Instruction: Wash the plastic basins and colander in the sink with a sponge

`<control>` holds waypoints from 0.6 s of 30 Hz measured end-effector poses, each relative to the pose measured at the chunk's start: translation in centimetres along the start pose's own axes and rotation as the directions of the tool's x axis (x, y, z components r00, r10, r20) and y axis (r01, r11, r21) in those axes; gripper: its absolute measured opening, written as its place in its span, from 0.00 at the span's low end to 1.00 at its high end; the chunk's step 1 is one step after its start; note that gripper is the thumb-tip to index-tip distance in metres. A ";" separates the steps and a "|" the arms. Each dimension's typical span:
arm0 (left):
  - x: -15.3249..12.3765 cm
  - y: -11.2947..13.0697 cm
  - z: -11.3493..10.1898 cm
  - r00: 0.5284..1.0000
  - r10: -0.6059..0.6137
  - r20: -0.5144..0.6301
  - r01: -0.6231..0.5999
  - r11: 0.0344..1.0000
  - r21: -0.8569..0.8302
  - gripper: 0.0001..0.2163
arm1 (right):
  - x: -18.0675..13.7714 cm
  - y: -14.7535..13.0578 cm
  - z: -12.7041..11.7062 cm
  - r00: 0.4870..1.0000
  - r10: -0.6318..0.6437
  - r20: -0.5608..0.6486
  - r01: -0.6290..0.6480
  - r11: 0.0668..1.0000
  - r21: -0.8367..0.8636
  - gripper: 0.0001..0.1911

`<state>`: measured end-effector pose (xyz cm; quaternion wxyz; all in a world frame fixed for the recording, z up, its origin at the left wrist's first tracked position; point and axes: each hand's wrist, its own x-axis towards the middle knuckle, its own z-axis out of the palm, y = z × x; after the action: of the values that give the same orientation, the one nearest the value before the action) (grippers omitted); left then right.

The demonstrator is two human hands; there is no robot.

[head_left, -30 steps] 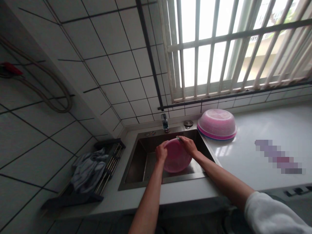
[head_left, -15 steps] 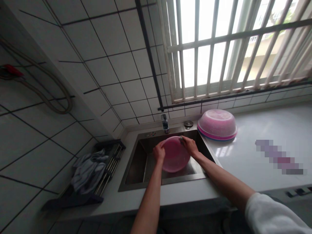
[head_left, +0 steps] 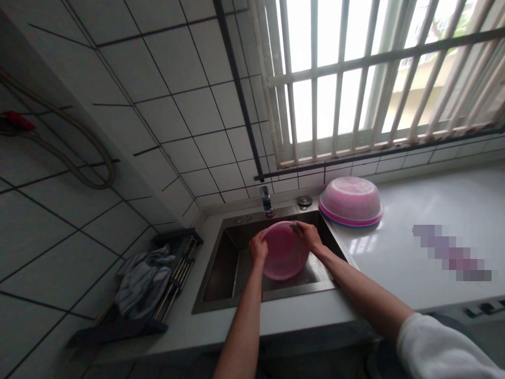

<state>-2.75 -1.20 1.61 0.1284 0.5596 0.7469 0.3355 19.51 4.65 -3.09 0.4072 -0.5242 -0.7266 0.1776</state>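
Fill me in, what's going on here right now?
A person is handling a pink basin at the sink with both hands. The left hand grips its rim on the left; the right hand is at the rim's far right side, with something small and pale at the fingertips, too small to identify. Whether the basin touches the sink bottom is unclear. An upturned stack of basins sits on the counter, to the right of the sink.

A round pink bowl point(head_left: 284, 257), smooth and glossy, is tilted inside the steel sink point(head_left: 284, 293), its edge held by the left hand point(head_left: 258, 247) and right hand point(head_left: 310, 236). Beside the right hand's grip is something small and greenish point(head_left: 294, 224), too blurred to name.
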 end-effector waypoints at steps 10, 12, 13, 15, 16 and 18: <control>0.0 -0.5 0.5 0.998 0.054 0.035 -0.055 0.998 0.038 0.24 | -0.3 -1.9 1.3 0.982 -0.188 0.034 0.186 0.981 0.059 0.21; 0.2 -0.7 0.1 1.000 0.002 -0.027 -0.002 1.000 -0.007 0.23 | 0.0 -0.9 0.7 0.997 -0.079 -0.027 0.080 0.994 0.076 0.19; 0.2 -0.8 0.0 0.999 -0.015 -0.044 0.014 1.000 -0.024 0.23 | 0.1 -0.4 0.4 0.998 -0.038 -0.043 0.041 0.996 0.074 0.19; 0.2 -0.9 0.2 0.999 -0.015 -0.047 0.014 0.999 -0.030 0.22 | 0.1 0.1 0.0 0.999 -0.012 -0.048 0.015 0.998 0.054 0.19; 0.2 -0.8 0.5 0.999 0.006 -0.034 -0.007 1.000 -0.025 0.22 | 0.0 0.1 -0.1 0.998 -0.028 -0.048 0.030 0.999 0.040 0.19; 0.1 -0.8 1.1 0.997 0.078 0.021 -0.078 0.997 -0.010 0.23 | -0.3 -0.5 0.2 0.993 -0.112 -0.034 0.113 0.993 0.023 0.20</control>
<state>-2.72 -0.78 0.31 0.1255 0.5913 0.7216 0.3376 19.05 4.25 -3.02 0.4350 -0.4802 -0.7458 0.1549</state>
